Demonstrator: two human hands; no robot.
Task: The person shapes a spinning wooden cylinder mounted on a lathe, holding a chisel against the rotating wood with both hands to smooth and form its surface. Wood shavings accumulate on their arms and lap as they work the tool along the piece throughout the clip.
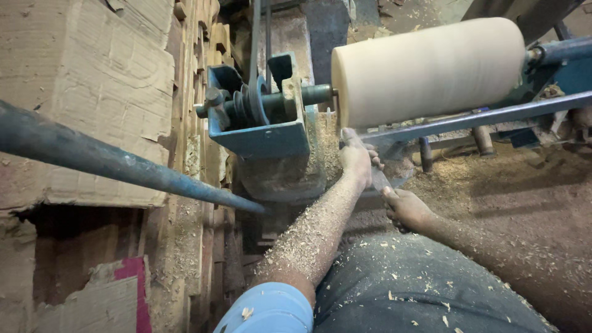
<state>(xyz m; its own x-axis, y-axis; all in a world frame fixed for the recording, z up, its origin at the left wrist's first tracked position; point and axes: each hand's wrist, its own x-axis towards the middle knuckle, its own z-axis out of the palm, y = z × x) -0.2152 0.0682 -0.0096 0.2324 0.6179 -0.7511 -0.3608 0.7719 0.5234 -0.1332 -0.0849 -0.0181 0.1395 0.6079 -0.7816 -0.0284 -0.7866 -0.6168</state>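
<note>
The pale, smooth wooden cylinder (pixel 428 71) sits mounted crosswise on the lathe, held at its left end by a short dark metal spindle (pixel 316 94) that runs into the blue-painted metal headstock block (pixel 259 132). Just below the cylinder's left end, the left hand (pixel 356 157) presses down at the long grey metal tool-rest bar (pixel 481 115), fingers curled together over a flat metal chisel blade (pixel 380 180). The right hand (pixel 406 208) sits lower and nearer the body, fingers wrapped tight round the same tool's rear end, which is mostly hidden. Both forearms are dusted with pale wood shavings, and the dark grey trouser lap (pixel 407 290) carries flecks too. A long blue-grey metal pole (pixel 123 163) slants across the left side, in front of torn brown cardboard sheets (pixel 86 80).
</note>
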